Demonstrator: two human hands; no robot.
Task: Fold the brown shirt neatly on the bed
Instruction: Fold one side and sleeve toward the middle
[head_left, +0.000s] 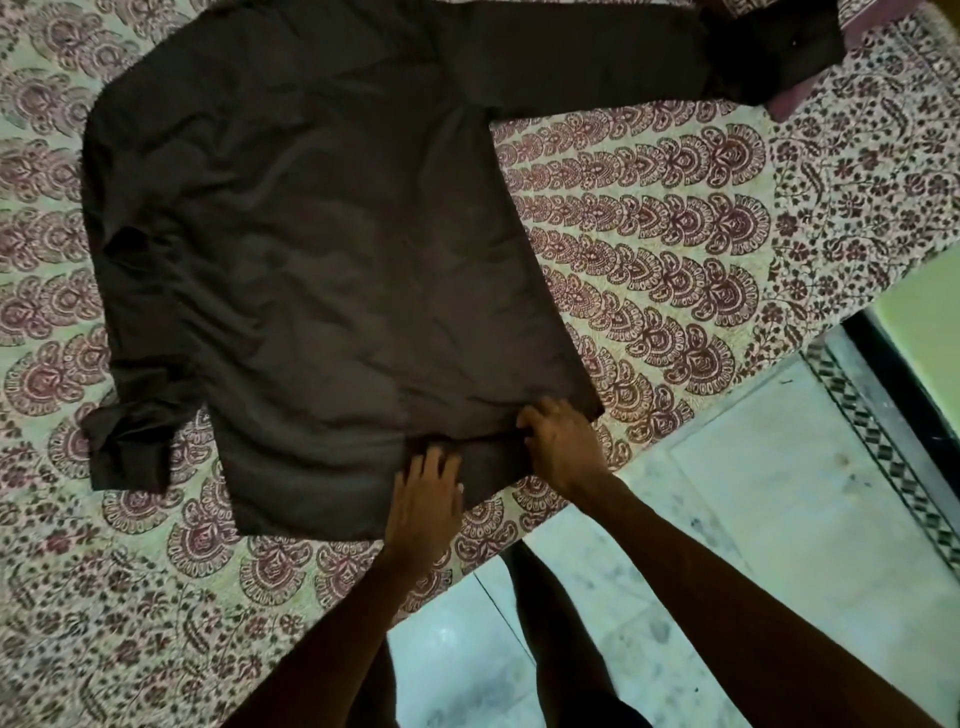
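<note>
The brown shirt (322, 249) lies spread out on the bed (675, 218), on the patterned cover, with its hem (311, 499) nearest us at the bed's edge. One sleeve (597, 62) stretches far out to the upper right. The other sleeve (140, 364) hangs down along the left side of the body, and its cuff (124, 452) is bunched.

Our left hand (423, 499) rests flat on the hem with its fingers spread, pressing the cloth onto the bed. Our right hand (563, 449), just beside it, has its fingers curled in at the edge of the fabric near the right corner, and it appears to pinch a fold of cloth there.

We judge the cloth to be thin, light and limp, with a slight sheen. It shows soft creases across the back, so it will drape and sag rather than hold a line. It may also slide a little on itself, though the printed cover should hold it well enough. Nothing about it is fragile.

For a clean fold we would hold it at firm edges: the hem corners, the side seams and the shoulder line. One hand should pin the crease while the other carries the cloth over. Lifting from the middle would only bunch it up. The long sleeve is best taken near the cuff and laid across the back, and the crumpled left sleeve needs smoothing first.
</note>
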